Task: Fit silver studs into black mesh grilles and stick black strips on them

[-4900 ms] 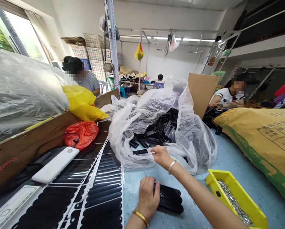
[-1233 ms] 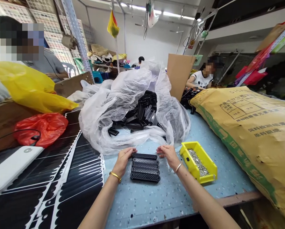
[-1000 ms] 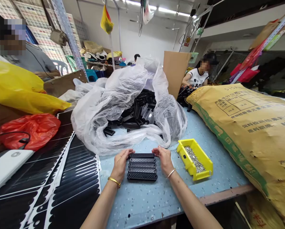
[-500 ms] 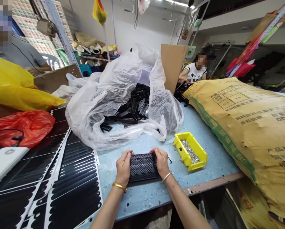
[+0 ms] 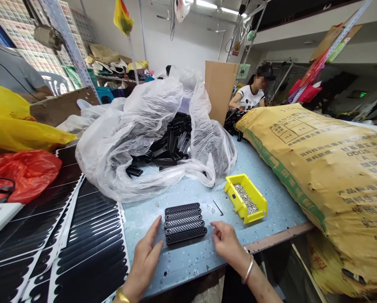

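Observation:
Several black perforated plastic strips (image 5: 185, 221) lie side by side in a flat block on the blue speckled table (image 5: 182, 267). My left hand (image 5: 145, 256) is just left of the block, thumb and fingers spread, holding nothing. On the right, my right hand (image 5: 228, 242) is a short way off the strips' ends, its fingers loosely bent and apart, with nothing visible in them. A thin black stick-like piece (image 5: 218, 207) rests between the strips and a yellow bin (image 5: 247, 198). Small shiny metal pieces (image 5: 245, 198) fill the bin's bottom.
A large clear plastic bag (image 5: 112, 164) lies behind, holding many black strips (image 5: 175, 136). Black sheets with scalloped edges (image 5: 90, 235) cover the left side. A full yellow sack (image 5: 308, 147) leans along the right. Another person (image 5: 249, 97) sits beyond a cardboard sheet (image 5: 220, 90).
Both hands have let go of the strip block and drawn apart, towards me. The block now rests flat on the table. The view has shifted slightly.

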Tool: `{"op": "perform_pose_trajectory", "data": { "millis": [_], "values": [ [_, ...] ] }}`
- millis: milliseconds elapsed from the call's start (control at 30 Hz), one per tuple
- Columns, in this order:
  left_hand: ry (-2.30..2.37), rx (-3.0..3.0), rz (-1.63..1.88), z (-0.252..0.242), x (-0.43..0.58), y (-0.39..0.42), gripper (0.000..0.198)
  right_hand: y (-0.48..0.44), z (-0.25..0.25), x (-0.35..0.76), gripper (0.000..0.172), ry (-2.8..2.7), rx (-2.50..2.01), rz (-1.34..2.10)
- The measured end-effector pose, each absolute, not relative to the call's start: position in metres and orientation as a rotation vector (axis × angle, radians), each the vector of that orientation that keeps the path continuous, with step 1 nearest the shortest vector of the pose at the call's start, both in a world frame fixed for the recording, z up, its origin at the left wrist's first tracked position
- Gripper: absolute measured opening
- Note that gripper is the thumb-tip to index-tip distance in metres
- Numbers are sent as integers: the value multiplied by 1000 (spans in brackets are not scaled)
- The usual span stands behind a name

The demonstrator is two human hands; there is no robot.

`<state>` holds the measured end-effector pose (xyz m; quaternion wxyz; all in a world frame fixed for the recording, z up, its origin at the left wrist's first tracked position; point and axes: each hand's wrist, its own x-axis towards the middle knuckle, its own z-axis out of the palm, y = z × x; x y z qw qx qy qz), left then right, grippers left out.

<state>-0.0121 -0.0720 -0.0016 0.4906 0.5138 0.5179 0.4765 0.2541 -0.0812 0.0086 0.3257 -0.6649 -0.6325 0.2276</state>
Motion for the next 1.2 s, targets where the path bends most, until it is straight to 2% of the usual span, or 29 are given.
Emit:
{"op": "perform_pose_trajectory", "data": {
  "millis": [200,400,567,800,1000,1100,1200],
  "values": [
    [1321,1319,1191,-3,13,-89,60,-85,8,229,36,-1975,-1760,314],
    [1341,1354,1189,5,22,-90,59,-81,4,231,36,-1939,-1721,302],
    [1287,1112,1258,9,19,-84,62,-65,3,233,33,-1874,-1747,212],
    [1299,1093,1238,14,22,-71,59,-54,11,225,37,-1947,-1730,279],
    [1307,1037,1231,20,12,-76,62,-61,54,271,26,-1835,-1508,194],
    [1355,1065,1189,19,-5,-87,64,-52,88,335,24,-1759,-1740,-3],
    [1576,1232,1221,10,-20,-99,59,-34,100,385,24,-1875,-2182,117]
  ]
}}
